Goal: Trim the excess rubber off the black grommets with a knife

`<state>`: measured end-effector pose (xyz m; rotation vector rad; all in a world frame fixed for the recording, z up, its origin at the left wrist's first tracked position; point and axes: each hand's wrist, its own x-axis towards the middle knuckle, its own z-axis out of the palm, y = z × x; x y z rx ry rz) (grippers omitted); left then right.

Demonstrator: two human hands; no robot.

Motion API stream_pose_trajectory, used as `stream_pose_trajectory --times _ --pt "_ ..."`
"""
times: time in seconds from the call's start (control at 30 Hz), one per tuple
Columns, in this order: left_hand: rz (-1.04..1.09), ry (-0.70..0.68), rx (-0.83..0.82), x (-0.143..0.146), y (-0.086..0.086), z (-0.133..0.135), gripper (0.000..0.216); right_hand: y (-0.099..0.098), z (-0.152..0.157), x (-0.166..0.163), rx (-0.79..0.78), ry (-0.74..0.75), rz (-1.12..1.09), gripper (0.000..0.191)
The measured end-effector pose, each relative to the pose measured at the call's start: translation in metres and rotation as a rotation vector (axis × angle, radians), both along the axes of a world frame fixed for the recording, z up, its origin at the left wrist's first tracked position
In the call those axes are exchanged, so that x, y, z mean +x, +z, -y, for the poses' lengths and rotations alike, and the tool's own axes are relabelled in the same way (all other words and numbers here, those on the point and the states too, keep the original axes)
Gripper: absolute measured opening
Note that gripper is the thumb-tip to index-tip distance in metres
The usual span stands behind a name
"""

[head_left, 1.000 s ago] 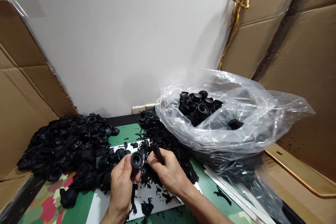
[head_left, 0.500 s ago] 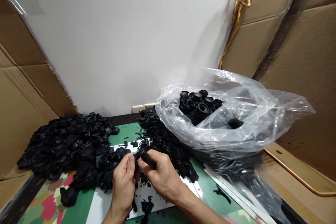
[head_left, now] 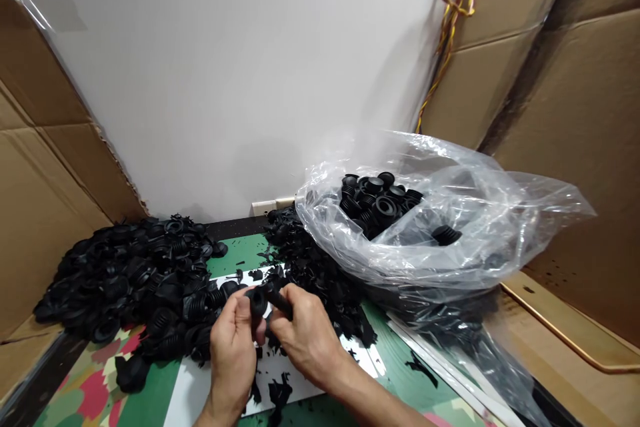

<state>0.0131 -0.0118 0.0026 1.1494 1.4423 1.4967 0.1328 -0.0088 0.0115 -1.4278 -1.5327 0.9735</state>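
Note:
My left hand (head_left: 231,353) is closed around a small black ribbed rubber part (head_left: 257,300), its round opening turned up toward me. My right hand (head_left: 300,337) is closed on a thin black tool (head_left: 280,301) whose tip meets the part's rim. Both hands hover over a white sheet (head_left: 295,377) littered with black rubber scraps. A heap of the same black rubber parts (head_left: 135,277) lies just left of my hands.
A clear plastic bag (head_left: 450,233) holding more black parts sits at the right. Black trimmings (head_left: 320,273) are piled between bag and hands. Cardboard walls (head_left: 45,167) close in left and right; yellow-red wires (head_left: 453,0) hang at the top right.
My hands came together: the right hand brought the black tool from beside the part onto its rim, and the left hand turned the part slightly.

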Motion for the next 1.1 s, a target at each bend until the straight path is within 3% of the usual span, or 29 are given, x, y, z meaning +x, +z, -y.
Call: stream_pose_trajectory --times 0.13,0.3,0.47,0.7,1.1 --pt "0.299 -0.052 -0.034 0.002 0.005 -0.002 0.050 -0.006 -0.008 0.015 0.000 -0.106 -0.118 0.009" --pt "0.456 -0.100 -0.123 -0.002 0.008 -0.004 0.045 -0.007 -0.017 0.022 -0.015 -0.047 -0.281 0.016" --pt "0.475 -0.120 -0.131 -0.004 0.008 -0.004 0.038 -0.005 -0.018 0.015 -0.023 -0.010 -0.338 0.023" --pt "0.443 -0.139 -0.113 -0.005 0.010 -0.002 0.043 -0.001 -0.020 0.007 0.019 -0.009 -0.408 0.009" --pt "0.423 -0.188 -0.065 -0.006 0.012 -0.002 0.040 0.000 -0.022 -0.003 -0.043 0.085 -0.470 0.024"
